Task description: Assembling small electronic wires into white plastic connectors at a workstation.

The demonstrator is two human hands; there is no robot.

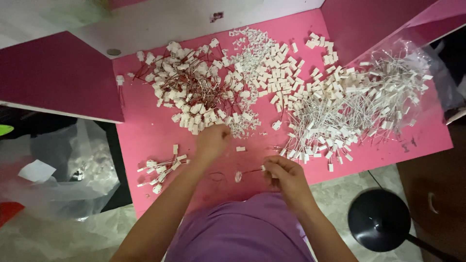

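Note:
My left hand [211, 140] reaches forward to the near edge of a heap of white connectors with red wires [191, 90], its fingers curled into the pile. My right hand [286, 175] is near the table's front edge, pinching a small white connector with a thin red wire [252, 171] that trails left to a small white piece [238, 176]. Both hands work over a pink table [145, 131].
A heap of bare white connector housings [281, 73] lies mid-table, and a pile of white-wired connectors [349, 106] spills from a clear bag at right. A small finished bunch [160, 170] lies front left. A plastic bag [73, 170] hangs left; a black round stool [379, 219] stands right.

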